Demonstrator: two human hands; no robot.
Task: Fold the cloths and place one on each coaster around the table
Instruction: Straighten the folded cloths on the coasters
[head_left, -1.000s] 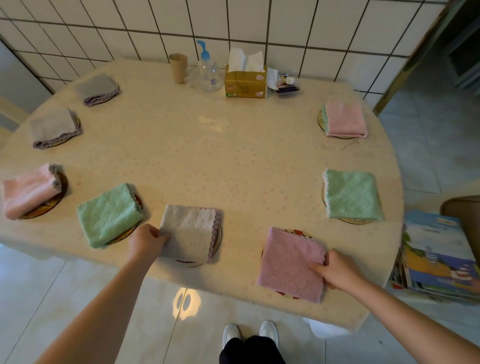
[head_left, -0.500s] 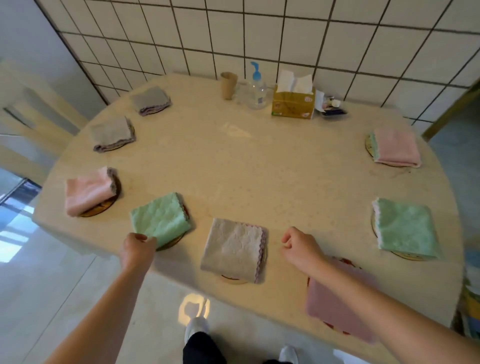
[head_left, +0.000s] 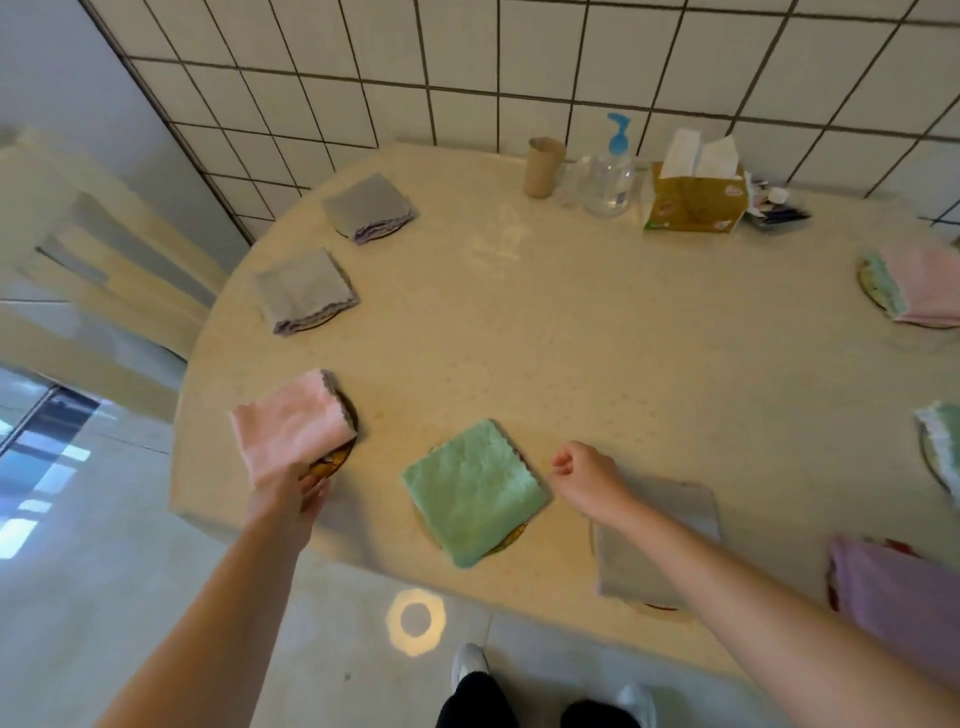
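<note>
Fingers of left hand (head_left: 291, 493) pinch folded pink fleece cloth (head_left: 291, 423) overhanging its round dark coaster (head_left: 340, 457); right hand (head_left: 587, 480) curled, empty. Risk: tugging drags cloth off.

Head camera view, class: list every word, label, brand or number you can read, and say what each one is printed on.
No text here can be read.
Tissue box: small printed marks and a green patch, too blurred to read.
Pump bottle: no label visible.
Small items beside the box: too blurred to tell.
</note>
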